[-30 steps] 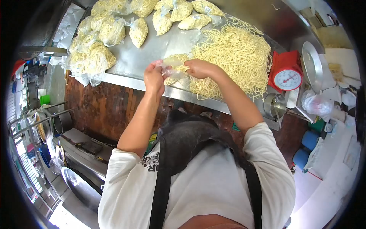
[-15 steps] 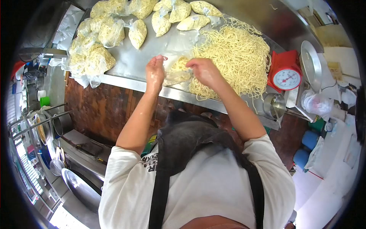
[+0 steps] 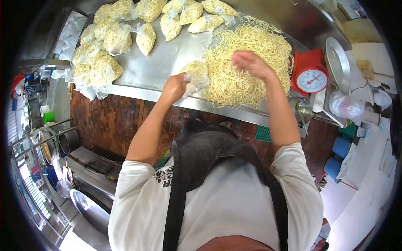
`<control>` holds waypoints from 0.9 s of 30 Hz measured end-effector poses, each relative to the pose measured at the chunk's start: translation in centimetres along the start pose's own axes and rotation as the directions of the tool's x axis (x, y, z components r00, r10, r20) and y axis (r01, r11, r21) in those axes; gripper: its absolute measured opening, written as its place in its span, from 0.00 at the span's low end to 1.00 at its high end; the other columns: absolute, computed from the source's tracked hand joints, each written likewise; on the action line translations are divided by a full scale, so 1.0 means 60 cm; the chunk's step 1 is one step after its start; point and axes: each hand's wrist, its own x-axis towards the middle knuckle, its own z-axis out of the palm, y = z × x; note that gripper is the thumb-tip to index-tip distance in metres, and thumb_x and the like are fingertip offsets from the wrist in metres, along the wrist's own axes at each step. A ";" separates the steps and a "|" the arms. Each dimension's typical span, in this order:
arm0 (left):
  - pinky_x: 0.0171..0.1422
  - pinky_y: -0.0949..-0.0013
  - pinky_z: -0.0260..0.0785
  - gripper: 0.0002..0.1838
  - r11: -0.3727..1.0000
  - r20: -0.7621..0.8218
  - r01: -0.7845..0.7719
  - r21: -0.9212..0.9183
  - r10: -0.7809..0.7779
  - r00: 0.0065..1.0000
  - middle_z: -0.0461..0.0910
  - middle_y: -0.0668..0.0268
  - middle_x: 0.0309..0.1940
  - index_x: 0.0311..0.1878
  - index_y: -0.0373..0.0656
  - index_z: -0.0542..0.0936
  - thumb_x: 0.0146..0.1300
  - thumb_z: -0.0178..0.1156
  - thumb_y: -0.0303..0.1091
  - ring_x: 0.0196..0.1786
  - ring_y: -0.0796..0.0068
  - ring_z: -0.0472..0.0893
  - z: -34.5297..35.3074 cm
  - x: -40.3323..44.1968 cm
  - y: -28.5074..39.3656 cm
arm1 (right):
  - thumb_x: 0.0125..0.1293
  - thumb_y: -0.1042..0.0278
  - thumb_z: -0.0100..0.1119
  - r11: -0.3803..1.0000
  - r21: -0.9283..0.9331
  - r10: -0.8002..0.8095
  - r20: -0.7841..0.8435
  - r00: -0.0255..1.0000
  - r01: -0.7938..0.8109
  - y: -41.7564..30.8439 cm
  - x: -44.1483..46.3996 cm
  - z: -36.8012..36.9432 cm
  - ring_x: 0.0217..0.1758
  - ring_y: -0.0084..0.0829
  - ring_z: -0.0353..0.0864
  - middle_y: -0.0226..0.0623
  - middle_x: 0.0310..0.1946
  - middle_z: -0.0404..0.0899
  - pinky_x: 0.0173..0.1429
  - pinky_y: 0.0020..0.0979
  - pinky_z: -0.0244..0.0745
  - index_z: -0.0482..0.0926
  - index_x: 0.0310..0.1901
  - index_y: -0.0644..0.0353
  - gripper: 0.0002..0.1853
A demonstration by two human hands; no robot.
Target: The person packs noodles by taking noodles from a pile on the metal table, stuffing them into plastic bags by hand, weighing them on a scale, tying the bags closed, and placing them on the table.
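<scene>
My left hand [image 3: 176, 87] is closed on the gathered top of a clear plastic bag of noodles [image 3: 196, 77], which rests near the front edge of the steel table [image 3: 144, 94]. My right hand [image 3: 251, 65] is over the large heap of loose noodles [image 3: 255, 44], its fingers stretched out and holding nothing. The heap lies directly right of the bag. Several filled bags [image 3: 145, 38] lie along the back of the table, and more bags [image 3: 98, 69] are piled at its left end.
A red dial scale [image 3: 310, 74] stands right of the heap, with a round metal pan [image 3: 338, 65] beside it. A metal pot [image 3: 301, 109] is at the table's right front corner. At the lower right edge, part of another person [image 3: 322, 236] shows.
My right hand has left the bag and moved right over the noodle heap, its fingers opening. My left hand has closed on the bag's top. The view has shifted slightly.
</scene>
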 end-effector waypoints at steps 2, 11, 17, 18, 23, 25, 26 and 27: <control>0.40 0.56 0.72 0.10 0.995 -0.059 0.051 -0.090 -0.056 0.997 0.82 0.51 0.33 0.46 0.41 0.81 0.65 0.53 0.27 0.33 0.51 0.81 -0.013 -0.027 0.009 | 0.72 0.61 0.55 0.869 -0.464 0.054 -0.256 0.965 -0.171 0.012 -0.006 -0.019 0.57 0.39 0.78 0.40 0.57 0.80 0.63 0.41 0.71 0.77 0.59 0.59 0.18; 0.29 0.75 0.67 0.09 0.693 -0.162 0.082 -0.717 -0.279 0.946 0.78 0.68 0.25 0.46 0.39 0.80 0.64 0.57 0.25 0.24 0.79 0.73 -0.102 -0.008 0.153 | 0.60 0.68 0.57 0.726 -0.685 -0.233 -0.328 0.915 -0.061 -0.037 0.080 0.174 0.56 0.49 0.78 0.51 0.48 0.80 0.56 0.49 0.71 0.79 0.55 0.57 0.20; 0.37 0.60 0.74 0.09 0.935 -0.112 0.030 0.354 0.010 0.994 0.81 0.48 0.27 0.42 0.41 0.81 0.58 0.58 0.24 0.32 0.59 0.85 -0.084 -0.004 0.005 | 0.62 0.80 0.49 0.723 -0.674 -0.037 -0.254 0.967 -0.150 -0.038 -0.017 0.099 0.49 0.47 0.83 0.50 0.45 0.84 0.56 0.42 0.76 0.84 0.51 0.55 0.19; 0.37 0.59 0.75 0.10 0.926 -0.119 -0.011 0.377 0.060 0.991 0.82 0.47 0.28 0.42 0.40 0.81 0.58 0.56 0.23 0.32 0.58 0.86 -0.092 0.014 0.053 | 0.64 0.78 0.50 0.760 -0.628 -0.064 -0.327 0.943 -0.166 -0.040 -0.028 0.078 0.49 0.47 0.83 0.49 0.45 0.84 0.56 0.41 0.76 0.83 0.51 0.53 0.18; 0.25 0.71 0.72 0.11 0.927 -0.196 -0.167 -0.336 0.105 0.975 0.80 0.64 0.26 0.45 0.36 0.82 0.64 0.51 0.22 0.18 0.76 0.76 -0.145 0.098 0.357 | 0.67 0.75 0.52 0.738 -0.674 -0.549 -0.576 0.605 0.028 -0.129 -0.193 -0.070 0.39 0.36 0.85 0.39 0.41 0.86 0.46 0.35 0.79 0.83 0.51 0.52 0.15; 0.23 0.74 0.70 0.10 0.868 -0.132 -0.250 -0.430 0.213 0.968 0.77 0.67 0.24 0.45 0.34 0.82 0.69 0.54 0.28 0.21 0.80 0.75 -0.162 0.128 0.498 | 0.67 0.75 0.53 0.865 -0.479 -0.490 -0.737 0.466 0.151 -0.217 -0.297 -0.155 0.21 0.17 0.73 0.26 0.23 0.79 0.25 0.25 0.71 0.85 0.49 0.52 0.13; 0.25 0.76 0.69 0.12 0.825 -0.097 -0.300 -0.478 0.290 0.952 0.78 0.69 0.31 0.49 0.36 0.80 0.69 0.57 0.34 0.23 0.81 0.74 -0.160 0.141 0.557 | 0.69 0.73 0.54 0.886 -0.412 -0.463 -0.809 0.362 0.212 -0.257 -0.347 -0.186 0.20 0.19 0.75 0.27 0.20 0.78 0.26 0.26 0.71 0.85 0.47 0.56 0.11; 0.27 0.77 0.69 0.13 0.806 -0.156 -0.387 -0.448 0.356 0.921 0.76 0.70 0.28 0.51 0.38 0.81 0.71 0.56 0.35 0.22 0.81 0.72 -0.149 0.134 0.631 | 0.71 0.73 0.54 0.880 -0.467 -0.468 -0.818 0.335 0.091 -0.282 -0.398 -0.225 0.31 0.21 0.81 0.33 0.32 0.82 0.35 0.25 0.77 0.80 0.54 0.63 0.13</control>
